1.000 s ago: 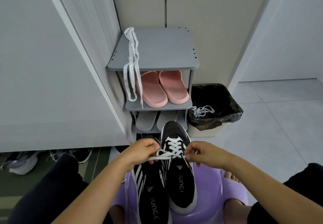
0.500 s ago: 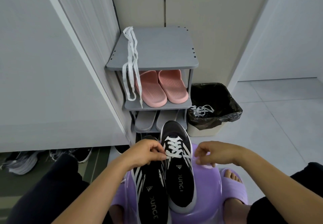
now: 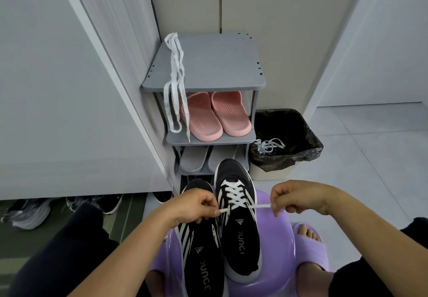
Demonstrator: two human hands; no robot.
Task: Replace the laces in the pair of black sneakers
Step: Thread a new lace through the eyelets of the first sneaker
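On purple stool (image 3: pixel 278 245): laced sneaker (image 3: pixel 238 227) and second sneaker (image 3: pixel 201 250) side by side, long axes running away from person, toes at stool's far side; left hand (image 3: pixel 196 204) fingers curled, pinching white lace (image 3: pixel 234 194) left end; right hand (image 3: pixel 296 197) likewise pinching right end.

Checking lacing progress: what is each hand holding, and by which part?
The white lace of the laced sneaker, by its free ends: the left hand pinches one end, the right hand the other.

Soft, even indoor light, faint shadows, sharp centre, and wide-angle bending toward the edges.
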